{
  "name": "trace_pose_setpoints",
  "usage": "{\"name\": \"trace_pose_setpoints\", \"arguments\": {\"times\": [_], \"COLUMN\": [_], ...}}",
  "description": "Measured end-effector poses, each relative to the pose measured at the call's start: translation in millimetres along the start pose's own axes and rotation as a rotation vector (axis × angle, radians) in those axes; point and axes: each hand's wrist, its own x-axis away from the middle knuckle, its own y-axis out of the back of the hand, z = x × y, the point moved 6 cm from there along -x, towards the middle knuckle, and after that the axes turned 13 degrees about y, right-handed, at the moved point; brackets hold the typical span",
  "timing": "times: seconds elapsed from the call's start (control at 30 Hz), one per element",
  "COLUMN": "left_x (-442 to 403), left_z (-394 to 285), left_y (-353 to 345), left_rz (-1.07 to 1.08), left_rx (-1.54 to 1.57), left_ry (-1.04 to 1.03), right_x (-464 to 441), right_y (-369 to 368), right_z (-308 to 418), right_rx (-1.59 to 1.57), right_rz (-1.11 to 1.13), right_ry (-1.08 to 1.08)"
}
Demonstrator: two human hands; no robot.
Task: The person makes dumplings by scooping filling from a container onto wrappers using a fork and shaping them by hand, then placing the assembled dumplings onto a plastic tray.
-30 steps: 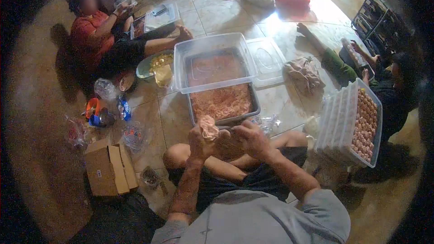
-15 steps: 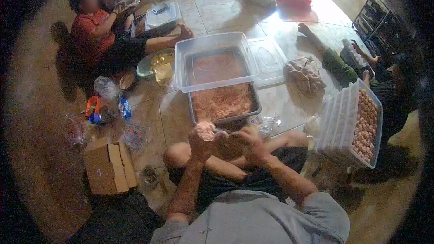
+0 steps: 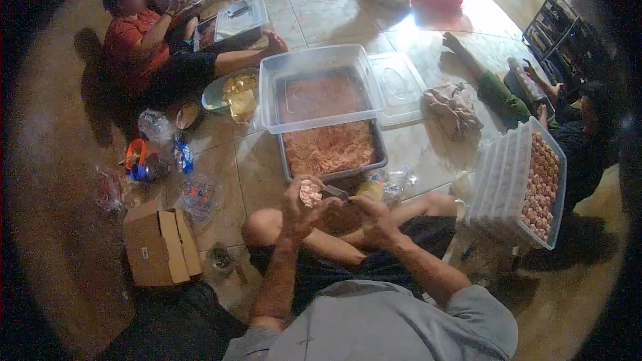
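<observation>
My left hand [image 3: 297,219] is closed around a lump of pink minced meat [image 3: 310,194], which shows at the top of the fist. In my right hand [image 3: 376,219] is a small dark flat spatula [image 3: 334,192], its blade pointing left towards the lump. Just beyond both hands stands a dark tub [image 3: 384,155] of pink-orange minced meat [image 3: 328,148]. A clear plastic container [image 3: 265,110] rests across the tub's far part. Beside my right hand lies a yellowish roll-shaped thing [image 3: 371,190], partly hidden.
Stacked clear trays [image 3: 491,194] lean at the right, the outermost full of small meat pieces [image 3: 539,190]. A cardboard box [image 3: 154,247] sits at the left. A cloth [image 3: 453,108] and a lid [image 3: 396,83] lie beyond. Two other people sit at far left and right.
The spatula has come into clearer view between my hands, and the lump in my left hand has shifted slightly right. The person at far left has raised a hand slightly.
</observation>
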Motion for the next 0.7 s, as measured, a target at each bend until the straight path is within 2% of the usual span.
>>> {"name": "trace_pose_setpoints", "arguments": {"times": [0.07, 0.13, 0.2, 0.23, 0.27, 0.33, 0.4, 0.47, 0.5, 0.53, 0.6, 0.63, 0.7], "left_x": [-2.5, 0.4, -0.2, -0.5, -0.8, 5.7, 2.8, 0.8, 3.0, 3.0, 4.9, 6.6, 6.7], "left_z": [15.3, -3.0, -20.9, -4.4, 11.7, 16.7, 34.7, -17.0, -34.1, -26.3, -12.7, -18.8, -15.6], "left_y": [2.2, 6.5, 3.5, -0.5, -4.5, -26.1, -27.8, -2.7, 4.4, 14.0, 21.6, 24.7, 20.8], "left_rz": [0.245, 0.21, 0.198, 0.212, 0.227, 0.34, 0.283, -0.082, 0.006, 0.0, 0.195, 0.138, 0.14], "left_rx": [0.452, 0.428, 0.41, 0.387, 0.364, 0.423, 0.479, -0.219, -0.274, -0.271, 0.147, -0.001, 0.041], "left_ry": [0.238, 0.261, 0.165, 0.197, 0.23, 0.116, 0.216, -0.12, -0.132, -0.129, -0.052, -0.104, -0.044], "right_x": [12.9, 27.2, 36.0, 35.1, 32.6, 15.0, 8.6, 2.6, 15.4, 22.4, 32.9, 35.4, 36.8], "right_y": [6.1, -4.1, -18.7, -24.9, -28.2, -28.7, -23.6, -4.8, -6.7, -1.9, -1.1, -5.0, -16.6], "right_z": [-17.6, -33.1, -44.0, -44.3, -41.8, -10.6, -9.8, 6.8, -13.9, -18.4, -27.0, -27.3, -30.2], "right_rx": [-0.081, -0.372, -0.465, -0.556, -0.554, -0.26, -0.131, 0.11, -0.118, -0.118, -0.186, -0.188, -0.367], "right_rz": [-0.083, -0.062, -0.042, -0.025, -0.028, 0.02, 0.039, -0.028, -0.116, -0.11, -0.047, -0.046, -0.077], "right_ry": [-0.013, -0.088, -0.161, -0.233, -0.231, 0.033, 0.035, 0.023, 0.043, 0.043, -0.026, -0.028, -0.1]}}
